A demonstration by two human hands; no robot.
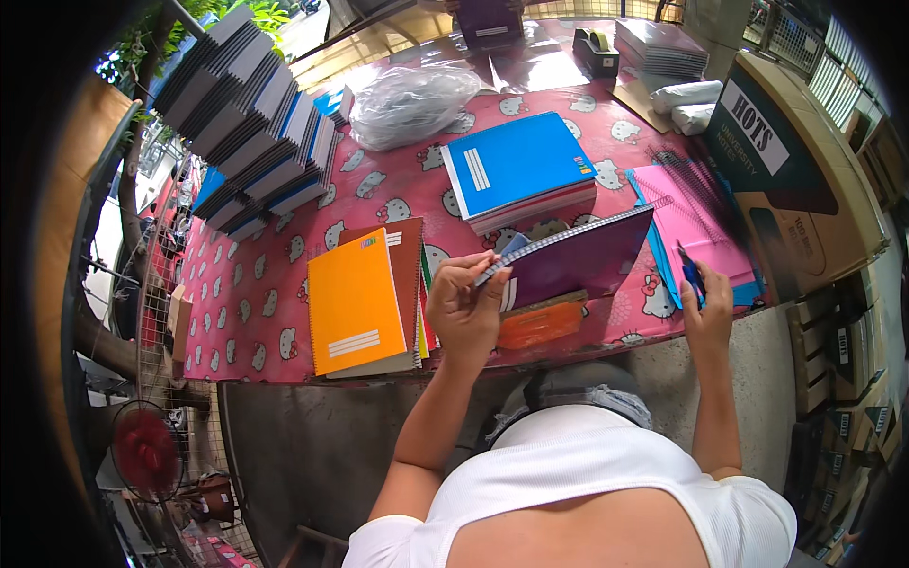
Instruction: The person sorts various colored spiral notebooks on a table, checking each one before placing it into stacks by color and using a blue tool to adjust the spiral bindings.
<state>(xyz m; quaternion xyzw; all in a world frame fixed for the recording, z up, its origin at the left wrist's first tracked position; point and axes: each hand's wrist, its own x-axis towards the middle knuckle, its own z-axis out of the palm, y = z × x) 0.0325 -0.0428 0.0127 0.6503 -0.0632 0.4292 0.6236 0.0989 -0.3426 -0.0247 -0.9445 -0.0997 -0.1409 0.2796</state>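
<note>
My left hand is closed on the corner of a purple notebook, holding it tilted with its coil-bound edge upward. A loose end of the coil sticks out past the far right corner of that edge. In my right hand is a pair of blue-handled pliers, closed in the fingers, with its jaws pointing away from me. The pliers are over pink sheets and apart from the notebook. An orange item lies below the notebook, partly covered by it.
Orange-covered notebooks are stacked at left, blue ones in the middle. A tall stack of books stands far left, near a plastic bag. Black coils and a carton are at right. Across the table, a person holds a purple notebook.
</note>
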